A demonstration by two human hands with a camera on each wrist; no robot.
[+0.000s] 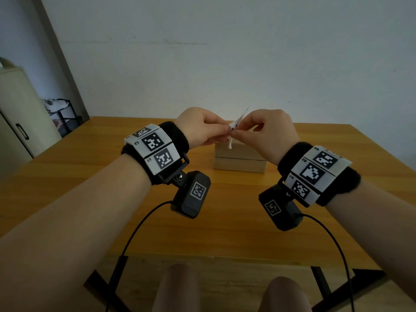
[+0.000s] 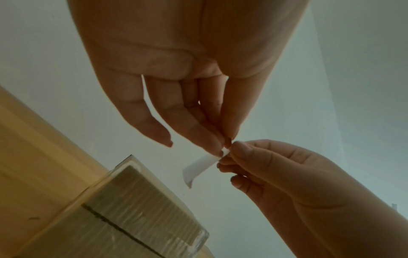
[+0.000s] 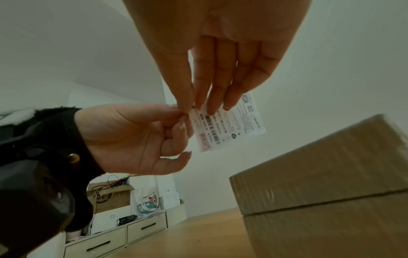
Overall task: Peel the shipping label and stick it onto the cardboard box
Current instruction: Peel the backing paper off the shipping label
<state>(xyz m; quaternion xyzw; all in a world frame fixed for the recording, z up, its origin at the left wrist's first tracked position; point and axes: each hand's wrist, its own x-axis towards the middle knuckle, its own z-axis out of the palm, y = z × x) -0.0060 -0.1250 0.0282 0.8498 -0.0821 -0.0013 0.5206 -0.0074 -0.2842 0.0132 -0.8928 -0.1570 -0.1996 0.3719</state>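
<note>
A white printed shipping label [image 1: 236, 123] hangs in the air above the cardboard box [image 1: 239, 159]. My left hand [image 1: 226, 131] and my right hand [image 1: 236, 132] meet at one corner of it, and each pinches that corner with thumb and fingertips. The right wrist view shows the printed face of the label [image 3: 234, 129], with my right hand [image 3: 194, 105] pinching from above and my left hand [image 3: 181, 113] from the side. In the left wrist view a white curled strip [image 2: 198, 166] hangs below the pinching fingers. The taped box [image 3: 326, 188] stands shut on the table.
The wooden table [image 1: 90, 176] runs wide on both sides of the box, up to the white wall behind. A pale cabinet [image 1: 20, 113] and a dark rack [image 1: 60, 111] stand at the left. Cables [image 1: 135, 233] hang from both wrist cameras. Low drawers [image 3: 123, 233] show far off.
</note>
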